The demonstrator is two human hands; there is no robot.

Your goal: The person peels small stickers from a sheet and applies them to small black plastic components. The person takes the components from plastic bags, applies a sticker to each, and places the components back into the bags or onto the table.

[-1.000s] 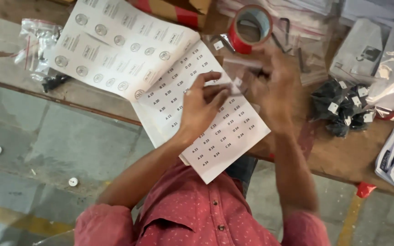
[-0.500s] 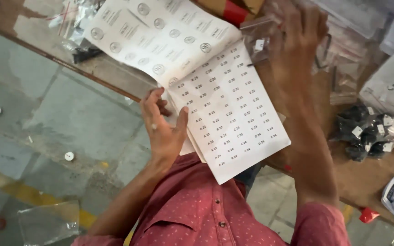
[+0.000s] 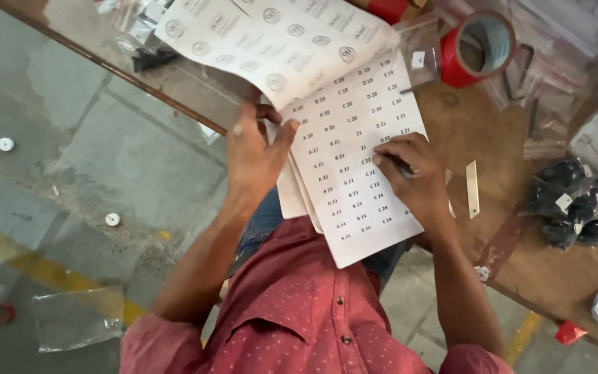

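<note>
**Both hands on the label sheet at the desk edge**

Label sheet (image 3: 354,145): white, printed grid of small codes, lies on the wooden desk (image 3: 513,235) with its near end hanging over the edge above the person's lap. More sheets are stacked under it. A second sheet (image 3: 278,41) with round printed marks overlaps its far end.

Left hand (image 3: 254,149): resting on the sheet's left edge, fingers curled, thumb out to the right touching the paper. Looks like it pins the stack's edge; can't tell if anything is pinched underneath.

Right hand (image 3: 413,176): on the right side of the sheet, fingers pressed together around a thin dark tool (image 3: 401,165), tip pointing left onto the grid. Can't tell what kind of tool.

Around:
- red tape roll (image 3: 479,48) upright on the desk, beyond the sheet's far right corner
- cutter blade (image 3: 473,188) flat on the desk, just right of the right hand
- dark bagged parts (image 3: 576,201) further right
- clear bags (image 3: 548,104) between roll and parts
- clear bag (image 3: 77,318) on the floor, lower left
</note>
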